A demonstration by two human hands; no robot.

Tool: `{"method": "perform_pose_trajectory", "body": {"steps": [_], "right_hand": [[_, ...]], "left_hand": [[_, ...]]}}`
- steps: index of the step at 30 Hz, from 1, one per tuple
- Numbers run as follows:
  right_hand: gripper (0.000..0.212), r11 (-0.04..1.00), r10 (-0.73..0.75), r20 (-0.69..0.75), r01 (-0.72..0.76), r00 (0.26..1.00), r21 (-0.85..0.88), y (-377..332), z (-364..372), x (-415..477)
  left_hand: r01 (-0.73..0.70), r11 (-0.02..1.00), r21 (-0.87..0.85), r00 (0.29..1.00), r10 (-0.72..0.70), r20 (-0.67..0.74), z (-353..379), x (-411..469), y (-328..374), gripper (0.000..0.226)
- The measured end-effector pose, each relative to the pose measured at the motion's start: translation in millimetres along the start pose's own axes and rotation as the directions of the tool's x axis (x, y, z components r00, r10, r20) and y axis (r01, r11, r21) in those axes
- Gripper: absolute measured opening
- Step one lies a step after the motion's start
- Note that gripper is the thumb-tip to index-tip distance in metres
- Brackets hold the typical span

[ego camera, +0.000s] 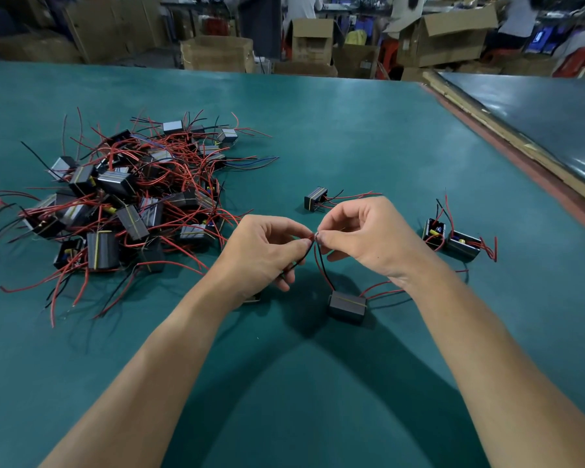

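A small black module (347, 305) lies on the green table (368, 136) below my hands, with red and black wires (322, 265) rising from it. My left hand (264, 251) and my right hand (365, 234) meet above the module, each pinching wire ends between thumb and fingertips where they touch. A black wire also runs down through my left hand's fingers. Another part lies partly hidden under my left wrist.
A big tangled heap of the same modules with red and black wires (122, 204) fills the table's left. One module (315, 198) lies beyond my hands, two more (453, 239) at right. A wooden-edged second table (537, 130) borders the right. Cardboard boxes (446, 35) and people stand behind.
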State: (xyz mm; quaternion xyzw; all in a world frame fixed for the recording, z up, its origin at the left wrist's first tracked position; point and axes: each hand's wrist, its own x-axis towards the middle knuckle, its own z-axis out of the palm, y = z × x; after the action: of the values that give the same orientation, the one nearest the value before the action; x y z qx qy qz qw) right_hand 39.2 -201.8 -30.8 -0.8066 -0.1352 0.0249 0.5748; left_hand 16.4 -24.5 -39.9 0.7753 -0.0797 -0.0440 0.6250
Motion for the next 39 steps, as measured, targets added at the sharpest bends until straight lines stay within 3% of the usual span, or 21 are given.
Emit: {"method": "perform_pose_trajectory", "body": {"steps": [10, 15, 27, 39], "right_hand": [[0.014, 0.994, -0.089, -0.003, 0.089, 0.996, -0.069, 2.1, -0.9, 0.8], [0.012, 0.988, -0.126, -0.006, 0.125, 0.992, -0.088, 0.2, -0.2, 0.1], [0.017, 0.988, 0.024, 0.016, -0.021, 1.000, -0.153, 0.9, -2.1, -0.6], [0.017, 0.919, -0.177, 0.062, 0.188, 0.982, -0.347, -3.3, -4.8, -4.8]], "left_hand": [[0.057, 0.998, -0.035, 0.998, -0.056, 0.031, -0.3, 0.3, -1.0, 0.010], [0.029, 1.000, 0.001, 0.999, -0.028, -0.029, 2.9, -0.2, -1.4, 0.015], [0.000, 0.996, 0.094, 0.997, 0.006, -0.071, 5.3, 2.2, -6.3, 0.014], [0.055, 0.994, 0.094, 0.995, -0.047, -0.088, 2.8, 1.9, -5.3, 0.013]]}}
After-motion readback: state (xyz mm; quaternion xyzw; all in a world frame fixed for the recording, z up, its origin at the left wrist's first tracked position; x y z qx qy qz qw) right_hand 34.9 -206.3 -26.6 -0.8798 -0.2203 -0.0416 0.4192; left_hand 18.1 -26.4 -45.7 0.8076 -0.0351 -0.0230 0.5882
